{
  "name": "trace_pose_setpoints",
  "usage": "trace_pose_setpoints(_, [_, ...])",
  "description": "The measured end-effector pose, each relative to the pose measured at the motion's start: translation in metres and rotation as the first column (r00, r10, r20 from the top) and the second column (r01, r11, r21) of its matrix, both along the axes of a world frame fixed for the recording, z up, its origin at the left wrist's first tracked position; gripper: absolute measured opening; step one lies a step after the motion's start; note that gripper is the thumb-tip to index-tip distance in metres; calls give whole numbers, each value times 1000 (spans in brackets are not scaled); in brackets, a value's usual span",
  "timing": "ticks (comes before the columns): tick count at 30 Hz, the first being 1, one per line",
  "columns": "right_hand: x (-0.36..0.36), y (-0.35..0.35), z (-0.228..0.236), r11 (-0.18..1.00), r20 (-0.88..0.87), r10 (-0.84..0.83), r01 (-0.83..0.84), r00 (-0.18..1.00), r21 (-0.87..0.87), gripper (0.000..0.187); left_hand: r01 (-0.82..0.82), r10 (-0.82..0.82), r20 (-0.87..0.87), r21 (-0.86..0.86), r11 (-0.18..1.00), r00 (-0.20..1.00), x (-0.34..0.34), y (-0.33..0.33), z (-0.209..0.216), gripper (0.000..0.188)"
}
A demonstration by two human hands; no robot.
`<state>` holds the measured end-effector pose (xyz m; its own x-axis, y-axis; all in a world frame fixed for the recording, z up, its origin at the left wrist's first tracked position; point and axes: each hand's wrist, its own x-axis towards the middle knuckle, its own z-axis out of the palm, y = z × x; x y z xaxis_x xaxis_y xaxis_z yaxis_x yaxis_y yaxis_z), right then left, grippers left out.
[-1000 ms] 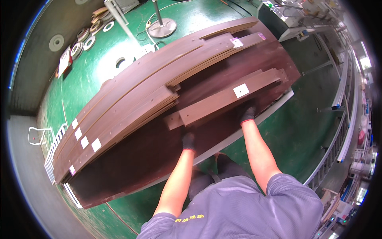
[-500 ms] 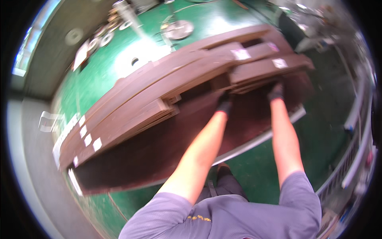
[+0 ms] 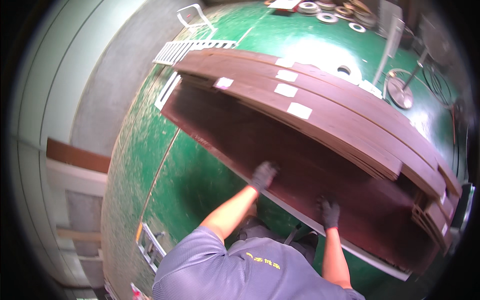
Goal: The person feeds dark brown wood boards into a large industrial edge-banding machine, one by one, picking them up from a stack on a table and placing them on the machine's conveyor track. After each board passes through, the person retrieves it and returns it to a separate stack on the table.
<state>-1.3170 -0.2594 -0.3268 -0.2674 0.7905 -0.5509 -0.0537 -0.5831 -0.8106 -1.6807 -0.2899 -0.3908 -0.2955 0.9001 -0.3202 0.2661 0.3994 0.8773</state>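
My left hand (image 3: 264, 176), in a dark grey glove, is over the near edge of a long dark red-brown tabletop (image 3: 240, 132). Motion blurs its fingers. To its right my right hand (image 3: 329, 212), gloved alike, has its fingers apart above the same surface, with nothing seen in them. Beyond both hands, stacked brown boards (image 3: 330, 127) lie lengthwise along the far side of the tabletop. White labels (image 3: 299, 110) mark several boards, and a pinkish label (image 3: 223, 83) sits near the left end. Shorter brown pieces (image 3: 430, 215) are at the right end.
A white slatted rack (image 3: 192, 46) stands past the tabletop's left end. On the green floor (image 3: 150, 130), a metal frame (image 3: 151, 243) is at lower left. Rolls of tape (image 3: 327, 18) and a round-based stand (image 3: 401, 93) are at the back. A grey wall (image 3: 107, 75) runs along the left.
My view has swung left along the tabletop. Both hands have come away from the short boards on the right and back toward the near edge.
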Motion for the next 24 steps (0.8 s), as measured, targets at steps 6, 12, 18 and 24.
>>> trace_pose_setpoints(6, [-300, 66, -48, 888, -18, 407, -392, 913, 242, 53, -642, 649, 73, 264, 720, 758, -333, 47, 16, 57])
trace_pose_setpoints(12, [-622, 142, -54, 938, -249, 161, -69, 955, 340, 66, -797, 678, 424, 394, 458, 600, -644, 115, 19, 89])
trace_pose_setpoints(18, [-682, 284, -92, 362, 883, -440, -867, 165, 342, 51, -643, 624, 174, 320, 696, 762, -747, 249, 60, 126])
trace_pose_setpoints(24, [-718, 259, 18, 644, 893, -169, -638, 418, 421, 53, -334, 350, -102, 145, 931, 931, -804, 263, 63, 123])
